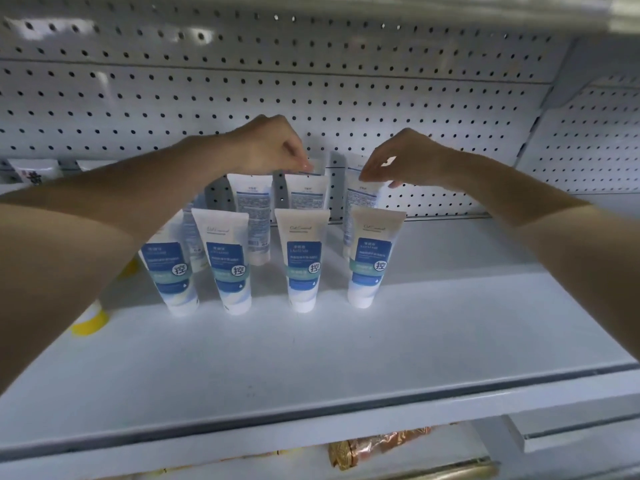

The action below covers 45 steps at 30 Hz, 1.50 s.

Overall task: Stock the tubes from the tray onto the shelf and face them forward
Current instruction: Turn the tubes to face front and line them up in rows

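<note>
- four front tubes stand cap-down in a row on the shelf in the head view. blue labels face out, so that row looks done to me.
- behind them a second row sits close to the pegboard, and those show the small-print side, so they're backwards. i count three clearly, plus one half hidden behind the left forearm.
- left hand is over the back middle tube, and its grip looks closed in a pinch on the crimped top edge.
- right hand does the same on the back right tube, fingers curled down onto its top.
- tray isn't in shot, so no idea how many are left to stock.
- step in hand, my guess: facing the back row, two tubes at once.
- next move calls for a half turn of each tube on its cap so the blue label comes round. the front row stands just in front and narrow caps probably tip easily, so keep them upright.
- other stuff: something yellow pokes out past the left forearm, and there are gold-ish packets on the shelf below.
</note>
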### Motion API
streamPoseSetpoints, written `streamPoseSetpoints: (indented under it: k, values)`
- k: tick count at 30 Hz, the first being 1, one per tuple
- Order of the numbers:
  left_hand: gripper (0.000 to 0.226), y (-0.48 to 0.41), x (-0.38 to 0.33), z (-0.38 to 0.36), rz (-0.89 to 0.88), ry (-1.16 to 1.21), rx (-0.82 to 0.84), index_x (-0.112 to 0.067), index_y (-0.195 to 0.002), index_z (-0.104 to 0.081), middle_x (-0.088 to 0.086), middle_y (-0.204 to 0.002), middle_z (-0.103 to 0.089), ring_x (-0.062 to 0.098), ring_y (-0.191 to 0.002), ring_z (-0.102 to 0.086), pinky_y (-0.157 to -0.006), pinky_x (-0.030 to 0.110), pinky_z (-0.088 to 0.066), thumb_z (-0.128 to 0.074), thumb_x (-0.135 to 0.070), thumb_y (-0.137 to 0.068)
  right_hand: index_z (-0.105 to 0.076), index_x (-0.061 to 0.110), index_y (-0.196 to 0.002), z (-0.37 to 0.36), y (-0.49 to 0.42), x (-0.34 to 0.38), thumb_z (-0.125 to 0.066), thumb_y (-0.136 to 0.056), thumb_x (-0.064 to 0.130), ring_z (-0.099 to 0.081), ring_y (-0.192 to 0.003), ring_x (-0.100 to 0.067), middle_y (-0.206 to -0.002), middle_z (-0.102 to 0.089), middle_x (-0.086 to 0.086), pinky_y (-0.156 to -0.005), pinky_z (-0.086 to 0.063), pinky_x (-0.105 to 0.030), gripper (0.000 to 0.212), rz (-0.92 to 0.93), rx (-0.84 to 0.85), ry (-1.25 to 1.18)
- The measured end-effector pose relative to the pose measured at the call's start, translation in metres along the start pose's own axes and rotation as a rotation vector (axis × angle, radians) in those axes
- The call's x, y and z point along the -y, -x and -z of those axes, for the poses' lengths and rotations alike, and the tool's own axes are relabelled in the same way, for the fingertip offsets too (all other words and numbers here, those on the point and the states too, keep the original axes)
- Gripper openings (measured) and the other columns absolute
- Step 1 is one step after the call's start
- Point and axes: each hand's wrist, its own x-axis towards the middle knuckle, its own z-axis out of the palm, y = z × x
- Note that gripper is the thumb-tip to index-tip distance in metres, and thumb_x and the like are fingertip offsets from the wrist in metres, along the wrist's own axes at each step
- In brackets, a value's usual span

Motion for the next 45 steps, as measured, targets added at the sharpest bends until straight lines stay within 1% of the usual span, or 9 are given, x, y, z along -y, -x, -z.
streamPoseSetpoints:
  k: [4,10,14,18,22,31,37,40,45]
  values:
    - [0.019,-0.005,0.003,-0.006,0.014,-0.001,0.007,-0.016,-0.092,-0.075,0.001,-0.096,-0.072,0.014,-0.099,-0.062,-0.094,0.031,-0.047,-0.071,-0.032,-0.083,-0.074,0.008,-0.099,-0.001,-0.008,-0.003,-0.068,-0.087,0.022,-0.061,-0.071,-0.009,-0.096,-0.069,-0.009,-0.061,-0.054,-0.016,0.019,-0.009,0.038,-0.013]
    - [0.019,-0.012,0.010,-0.013,0.038,-0.014,0.010,-0.016,-0.073,-0.074,0.010,-0.082,-0.071,0.026,-0.087,-0.064,-0.079,0.035,-0.050,-0.076,-0.035,-0.078,-0.072,0.011,-0.102,0.000,-0.009,0.000,-0.071,-0.084,0.019,-0.069,-0.068,-0.006,-0.099,-0.070,-0.002,-0.066,-0.053,-0.012,0.019,-0.032,0.130,-0.119]
    - [0.020,-0.017,0.011,-0.015,0.060,0.020,0.013,-0.016,-0.070,-0.072,0.006,-0.077,-0.068,0.017,-0.079,-0.057,-0.071,0.026,-0.044,-0.075,-0.034,-0.078,-0.072,0.015,-0.103,0.002,-0.008,0.000,-0.075,-0.079,0.023,-0.071,-0.074,-0.003,-0.100,-0.069,0.004,-0.081,-0.047,-0.017,0.026,-0.066,0.157,-0.156]
    - [0.016,-0.021,0.011,-0.017,0.058,0.028,0.009,-0.019,-0.086,-0.074,-0.003,-0.095,-0.068,0.013,-0.097,-0.059,-0.087,0.029,-0.046,-0.072,-0.034,-0.082,-0.069,0.010,-0.109,0.003,-0.006,-0.004,-0.073,-0.081,0.017,-0.070,-0.078,-0.002,-0.102,-0.069,0.004,-0.065,-0.050,-0.007,0.029,-0.066,0.176,-0.243]
    - [0.017,-0.024,0.014,-0.016,0.070,0.041,0.032,-0.026,-0.096,-0.073,-0.006,-0.085,-0.062,0.011,-0.085,-0.058,-0.074,0.024,-0.042,-0.072,-0.035,-0.081,-0.068,0.009,-0.113,0.003,-0.007,-0.008,-0.074,-0.079,0.012,-0.070,-0.081,-0.002,-0.106,-0.066,0.008,-0.063,-0.048,-0.005,0.034,-0.088,0.180,-0.286]
    - [0.021,-0.023,0.009,-0.014,0.082,0.094,0.103,-0.031,-0.108,-0.069,-0.012,-0.082,-0.062,0.002,-0.084,-0.058,-0.082,0.023,-0.040,-0.066,-0.029,-0.087,-0.069,-0.001,-0.094,-0.007,-0.011,-0.009,-0.079,-0.073,0.013,-0.065,-0.071,-0.010,-0.090,-0.067,-0.010,-0.058,-0.049,-0.011,0.027,-0.055,0.061,-0.244]
    - [0.036,-0.021,0.003,-0.016,0.076,0.088,0.135,-0.024,-0.128,-0.060,-0.009,-0.118,-0.046,0.022,-0.126,-0.047,-0.110,0.031,-0.034,-0.059,-0.019,-0.093,-0.068,0.004,-0.073,-0.013,-0.015,-0.013,-0.082,-0.072,0.027,-0.061,-0.058,-0.012,-0.060,-0.066,0.000,-0.059,-0.051,-0.024,0.026,-0.087,-0.045,-0.144]
    - [0.036,-0.022,0.004,-0.017,0.071,0.103,0.184,-0.024,-0.130,-0.058,0.004,-0.141,-0.050,0.014,-0.131,-0.045,-0.112,0.029,-0.031,-0.056,-0.019,-0.095,-0.065,0.008,-0.065,-0.014,-0.012,-0.009,-0.081,-0.073,0.026,-0.055,-0.044,-0.002,-0.046,-0.060,0.008,-0.045,-0.045,-0.014,0.025,-0.069,-0.073,-0.117]
    - [0.035,-0.023,0.008,-0.016,0.060,0.125,0.211,-0.024,-0.130,-0.058,-0.002,-0.143,-0.048,0.010,-0.132,-0.042,-0.113,0.031,-0.030,-0.056,-0.021,-0.095,-0.062,0.010,-0.060,-0.012,-0.008,-0.005,-0.080,-0.074,0.025,-0.052,-0.040,-0.003,-0.058,-0.062,-0.003,-0.040,-0.043,-0.014,0.027,-0.046,-0.092,-0.051]
